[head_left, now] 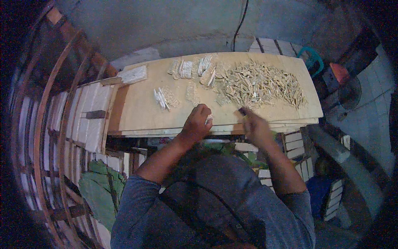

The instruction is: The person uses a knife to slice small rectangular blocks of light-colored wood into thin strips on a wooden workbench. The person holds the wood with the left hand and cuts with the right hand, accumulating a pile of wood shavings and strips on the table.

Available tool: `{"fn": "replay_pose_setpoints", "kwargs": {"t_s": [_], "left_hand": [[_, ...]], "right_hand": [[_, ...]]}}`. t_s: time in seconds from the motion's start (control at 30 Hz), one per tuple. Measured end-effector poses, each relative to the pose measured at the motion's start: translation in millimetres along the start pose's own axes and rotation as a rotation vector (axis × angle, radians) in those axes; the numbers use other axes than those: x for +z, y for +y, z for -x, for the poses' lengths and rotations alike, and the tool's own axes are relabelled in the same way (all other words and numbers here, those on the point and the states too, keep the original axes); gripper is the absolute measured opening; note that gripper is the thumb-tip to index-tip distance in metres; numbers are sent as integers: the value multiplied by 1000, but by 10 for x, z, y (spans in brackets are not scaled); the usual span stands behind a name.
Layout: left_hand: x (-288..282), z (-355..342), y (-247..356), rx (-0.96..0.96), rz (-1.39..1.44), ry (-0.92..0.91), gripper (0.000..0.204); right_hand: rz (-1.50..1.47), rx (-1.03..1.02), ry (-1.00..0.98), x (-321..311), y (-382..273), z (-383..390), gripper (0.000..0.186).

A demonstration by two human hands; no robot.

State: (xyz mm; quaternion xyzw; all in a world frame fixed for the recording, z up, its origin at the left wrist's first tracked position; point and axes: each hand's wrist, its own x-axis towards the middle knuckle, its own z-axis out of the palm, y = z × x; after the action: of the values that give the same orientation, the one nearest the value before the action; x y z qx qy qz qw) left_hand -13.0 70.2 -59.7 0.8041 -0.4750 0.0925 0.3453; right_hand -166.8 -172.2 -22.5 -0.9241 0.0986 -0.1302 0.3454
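My left hand (198, 123) is curled at the near edge of the pale wooden board (141, 116), gripping small pale pieces (209, 118) mostly hidden by its fingers. My right hand (253, 126), smeared by motion, is closed on a small dark object (242, 111) just below a large heap of short pale sticks (263, 83). Along the back of the board lie several clusters of white strips and beige pieces (188, 68). A smaller white bundle (161, 99) lies at the left, and a small beige cluster (192, 92) sits just beyond my left hand.
Stacked pale panels (87, 118) and curved wooden rails (45, 124) stand at the left. Behind the board are a wall (178, 25) and hanging cable (236, 33). A teal plastic object (315, 64) and red item (338, 73) sit at the right; green sheets (99, 191) lie below.
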Motion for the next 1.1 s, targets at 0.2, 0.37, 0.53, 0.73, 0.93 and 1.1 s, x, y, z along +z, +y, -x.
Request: {"fn": "replay_pose_setpoints", "kwargs": {"t_s": [0.2, 0.37, 0.53, 0.73, 0.93, 1.1], "left_hand": [[10, 32, -69, 25, -41, -3, 35], [48, -150, 0, 3, -47, -73, 39], [147, -670, 170, 2, -62, -44, 50], [660, -1290, 151, -248, 176, -133, 61], [836, -1353, 77, -220, 100, -143, 44], [720, -1438, -86, -698, 1121, -182, 16]], "right_hand": [[112, -11, 5, 158, 207, 73, 44], [1, 106, 45, -296, 120, -40, 45], [-266, 171, 113, -362, 369, 38, 48], [-808, 528, 49, -614, 390, 162, 48], [-837, 487, 327, -760, 612, 695, 46], [-725, 471, 396, -751, 738, 1021, 47]]}}
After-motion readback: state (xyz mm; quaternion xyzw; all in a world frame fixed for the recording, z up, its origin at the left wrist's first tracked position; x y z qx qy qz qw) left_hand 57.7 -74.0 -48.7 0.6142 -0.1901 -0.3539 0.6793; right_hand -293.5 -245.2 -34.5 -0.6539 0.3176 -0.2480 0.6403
